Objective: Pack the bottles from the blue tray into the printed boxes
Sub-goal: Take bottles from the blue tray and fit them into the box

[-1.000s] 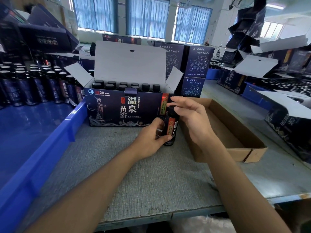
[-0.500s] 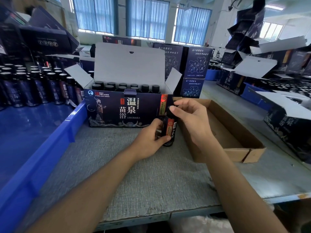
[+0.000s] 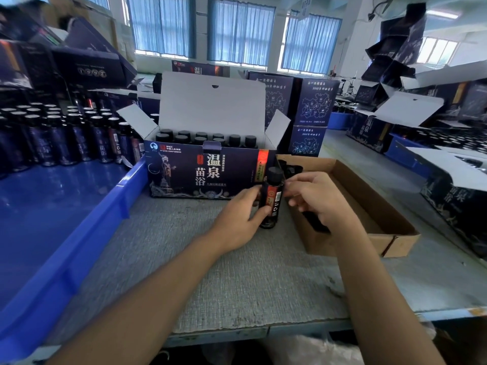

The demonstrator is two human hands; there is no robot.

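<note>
The bottle [image 3: 271, 198] stands upright with its base apparently on the grey mat [image 3: 237, 280], just in front of the box's right corner, cap up and label toward you. That suits a quick check before it goes in. Your left hand [image 3: 237, 219] comes in from 7 o'clock and wraps thumb and fingers round the lower body, which keeps the bottle steady. Your right hand [image 3: 316, 198] sits at 3 o'clock, fingers half curled with their tips at the bottle's shoulder. It is blurred, so I cannot tell whether it pinches the bottle or only brushes it.

At 11 o'clock from the bottle the box [image 3: 205, 175] is open, its lid folded back and side flaps out, so you have a clear drop from above. Caps fill most of it, and the front row's right end looks to have room. The tray [image 3: 87, 225] lies at 9 o'clock, with its remaining bottles [image 3: 66, 135] crowded at the far end. A brown carton [image 3: 369, 206] lies at 3 o'clock.
</note>
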